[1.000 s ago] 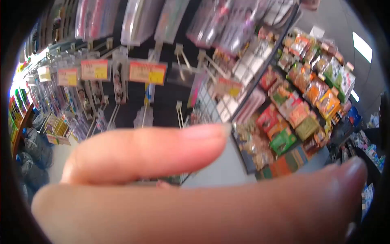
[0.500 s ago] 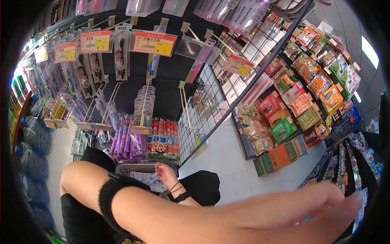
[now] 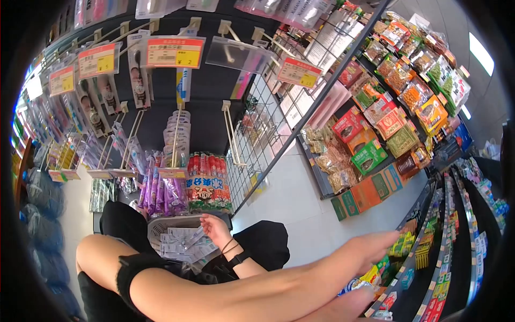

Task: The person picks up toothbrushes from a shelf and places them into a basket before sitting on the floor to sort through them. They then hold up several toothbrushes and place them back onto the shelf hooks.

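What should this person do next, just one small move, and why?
Probably lower the right hand into the grey basket and pick up one pale packet: that hand looks empty, it is right by the basket's edge, and several packets lie inside.

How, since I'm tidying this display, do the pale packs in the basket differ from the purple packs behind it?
The pale packs are mostly whitish, the purple packs vivid purple. The pale packs lie overlapping inside the basket; the purple packs, behind it, look more upright. Both are groups of several packs.
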A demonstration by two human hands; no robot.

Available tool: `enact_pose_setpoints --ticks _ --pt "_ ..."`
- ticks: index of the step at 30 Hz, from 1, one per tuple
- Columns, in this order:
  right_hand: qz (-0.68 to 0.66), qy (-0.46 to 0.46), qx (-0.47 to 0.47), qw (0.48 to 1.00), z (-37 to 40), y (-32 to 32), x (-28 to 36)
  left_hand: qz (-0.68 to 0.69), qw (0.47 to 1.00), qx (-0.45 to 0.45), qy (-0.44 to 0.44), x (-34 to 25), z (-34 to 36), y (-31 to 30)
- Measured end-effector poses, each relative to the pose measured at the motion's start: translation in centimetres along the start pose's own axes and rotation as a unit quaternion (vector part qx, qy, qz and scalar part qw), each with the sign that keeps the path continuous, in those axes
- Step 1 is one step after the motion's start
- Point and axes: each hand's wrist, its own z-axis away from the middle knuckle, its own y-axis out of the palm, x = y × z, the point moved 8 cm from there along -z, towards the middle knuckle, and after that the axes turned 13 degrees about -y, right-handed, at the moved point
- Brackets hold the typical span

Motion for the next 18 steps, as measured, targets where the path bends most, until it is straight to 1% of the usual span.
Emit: enact_pose_setpoints --ticks 2,3,4,5,6,7,8,9,10,11,12,14,16,17,18 --pt "0.004 -0.003 -0.005 1.000 -0.3 0.0 0.3 -0.030 0.998 -0.035 0.038 -1.8 1.4 -0.4" --pt "0.009 0.003 -0.011 1.000 0.1 0.1 0.0 -0.076 0.994 -0.051 0.059 -2.1 1.8 -0.6" --pt "0.004 -0.001 -0.010 1.000 -0.4 -0.3 -0.3 -0.078 0.994 -0.047 0.054 -1.3 1.4 -0.2" --pt "0.002 -0.005 -0.007 1.000 -1.0 -0.9 -0.7 -0.060 0.980 -0.170 0.086 -0.8 1.5 -1.2" --pt "-0.001 -0.007 -0.004 1.000 -1.3 -1.2 -1.3 -0.042 0.949 -0.292 0.114 -0.6 2.2 -2.2" --pt "-0.011 -0.011 0.006 1.000 -1.6 -1.4 -1.6 -0.070 0.927 -0.347 0.125 -0.9 2.9 -2.1" --pt "-0.021 -0.015 0.007 1.000 -1.7 -1.4 -1.7 -0.075 0.929 -0.342 0.117 -0.4 3.3 -3.0" --pt "-0.012 -0.015 0.004 1.000 -1.5 -1.2 -1.6 -0.152 0.945 -0.256 0.137 -0.1 3.7 -3.4" --pt "-0.006 -0.016 0.000 1.000 -1.6 -1.3 -1.5 -0.225 0.948 -0.163 0.154 0.1 3.8 -2.8" --pt "-0.003 -0.100 0.090 0.991 -0.9 0.1 -0.1 -0.146 0.962 -0.195 0.124 0.7 4.2 -3.2" --pt "-0.002 -0.049 0.034 0.998 0.0 0.8 0.7 -0.112 0.958 -0.126 0.231 0.9 4.6 -3.4" --pt "-0.018 -0.017 0.008 1.000 0.7 1.1 0.9 -0.177 0.956 -0.096 0.215 0.2 5.3 -2.7" --pt "-0.020 -0.026 0.003 0.999 1.2 1.3 1.1 -0.160 0.939 -0.172 0.252 0.4 6.9 -1.3" --pt "-0.013 -0.022 -0.006 1.000 1.4 1.3 1.2 -0.143 0.916 -0.218 0.304 0.6 7.4 -0.5" --pt "-0.005 -0.019 -0.015 1.000 1.3 1.4 1.6 -0.168 0.939 -0.121 0.275 0.4 8.1 -0.4"
